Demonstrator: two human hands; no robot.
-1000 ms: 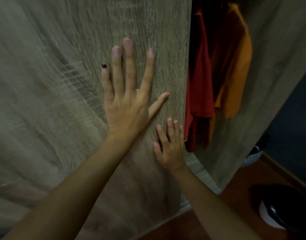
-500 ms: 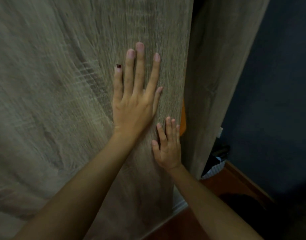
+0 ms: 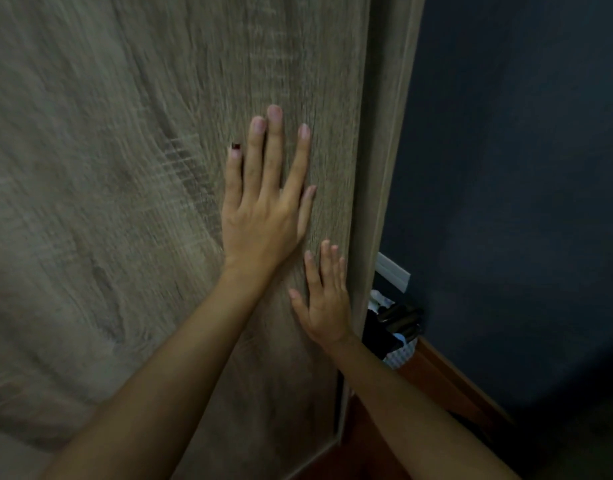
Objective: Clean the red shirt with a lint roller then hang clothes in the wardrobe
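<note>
Wardrobe door [image 3: 142, 202]: grey wood grain, fills the left of our view, its right edge meeting the wardrobe's side panel [image 3: 384, 168]. Left hand [image 3: 263, 216]: flat on the door, fingers spread, holding nothing. Right hand [image 3: 324, 306]: lower, flat near the door's edge, fingers apart, holding nothing. Red shirt and other clothes: we see none. Basket [image 3: 398, 337]: beside the wardrobe, against the dark wall [image 3: 523, 168].

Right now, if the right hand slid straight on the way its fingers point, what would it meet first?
The right hand lies flat on the wardrobe door, fingers pointing up along it. The bare door panel lies ahead; the left hand sits just left of that line, and might be brushed.
</note>
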